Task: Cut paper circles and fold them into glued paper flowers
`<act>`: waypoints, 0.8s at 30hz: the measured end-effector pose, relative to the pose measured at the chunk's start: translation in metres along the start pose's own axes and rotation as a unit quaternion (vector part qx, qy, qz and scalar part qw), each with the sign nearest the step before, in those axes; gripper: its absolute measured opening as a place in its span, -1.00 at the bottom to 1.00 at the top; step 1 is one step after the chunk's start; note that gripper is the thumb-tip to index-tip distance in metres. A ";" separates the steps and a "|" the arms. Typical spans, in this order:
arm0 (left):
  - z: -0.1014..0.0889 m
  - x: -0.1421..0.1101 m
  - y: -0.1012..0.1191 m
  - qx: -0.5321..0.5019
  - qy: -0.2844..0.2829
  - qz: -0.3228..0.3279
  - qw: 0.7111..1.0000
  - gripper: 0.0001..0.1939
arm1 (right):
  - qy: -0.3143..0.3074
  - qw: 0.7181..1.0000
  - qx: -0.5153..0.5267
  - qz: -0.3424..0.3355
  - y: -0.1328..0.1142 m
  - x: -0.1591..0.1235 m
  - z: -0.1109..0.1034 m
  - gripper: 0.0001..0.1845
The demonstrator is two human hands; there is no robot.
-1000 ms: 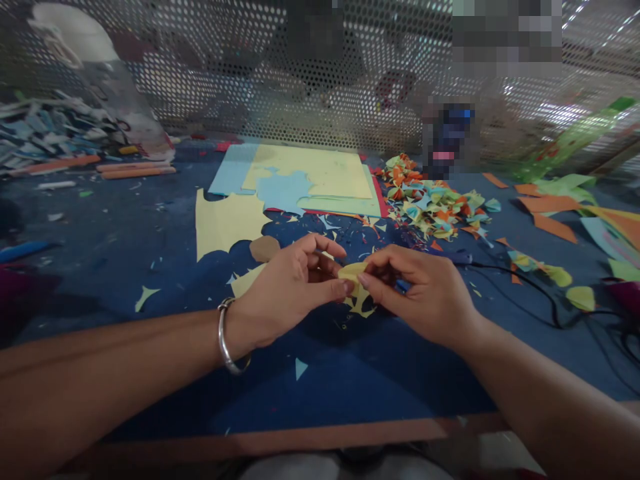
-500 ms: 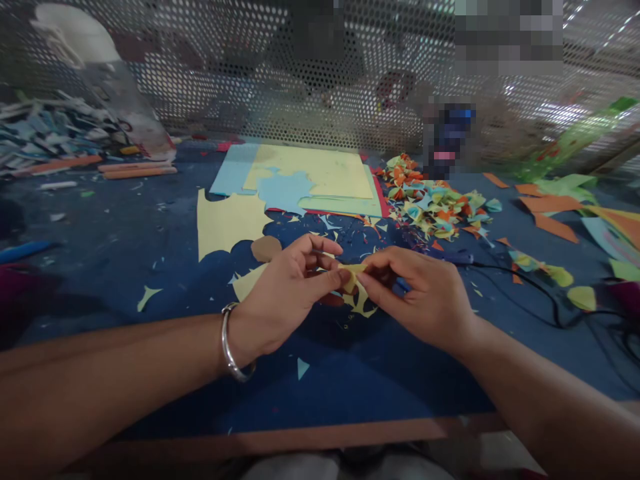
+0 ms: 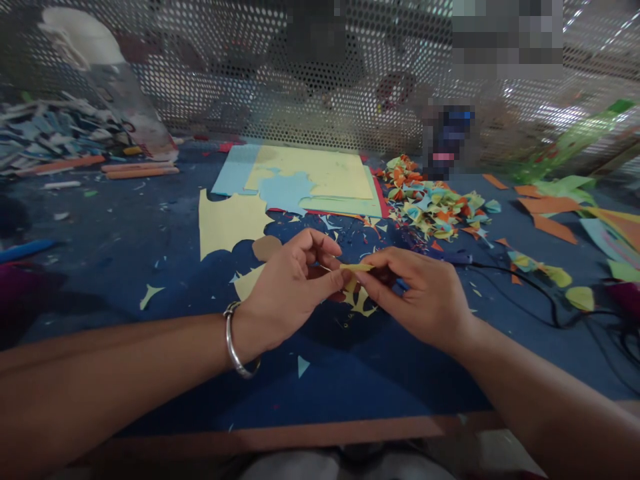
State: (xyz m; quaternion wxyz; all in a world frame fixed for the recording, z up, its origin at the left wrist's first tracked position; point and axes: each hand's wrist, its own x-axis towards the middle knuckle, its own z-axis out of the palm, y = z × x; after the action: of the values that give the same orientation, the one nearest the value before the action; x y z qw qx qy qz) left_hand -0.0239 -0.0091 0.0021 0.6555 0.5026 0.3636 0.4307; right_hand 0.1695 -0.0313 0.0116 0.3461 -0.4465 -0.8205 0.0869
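One bracelet (image 3: 231,340), one yellow paper piece (image 3: 357,267), left hand (image 3: 293,290) and right hand (image 3: 430,297) curled at frame centre, both pinching this paper piece

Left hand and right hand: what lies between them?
A small folded yellow paper piece spans the gap between the left hand's and right hand's fingertips, with yellow scraps below, in the head view.

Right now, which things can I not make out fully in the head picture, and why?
All in the head view:
Yellow paper: partly hidden by the left grip and right grip.
Blue thing: partly covered by the right grip, unidentifiable.
Blue rod: cut off by the left edge.
Cable: cut off by the right edge.
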 end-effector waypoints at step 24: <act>0.000 0.001 0.000 -0.018 0.003 -0.036 0.999 -0.63 | -0.015 1.000 -0.010 0.009 -0.001 0.001 0.000 -0.94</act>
State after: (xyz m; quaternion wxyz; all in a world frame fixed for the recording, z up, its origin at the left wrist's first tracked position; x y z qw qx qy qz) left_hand -0.0236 -0.0086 0.0016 0.6785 0.4759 0.3753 0.4151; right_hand 0.1682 -0.0309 0.0128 0.3282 -0.4563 -0.8223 0.0886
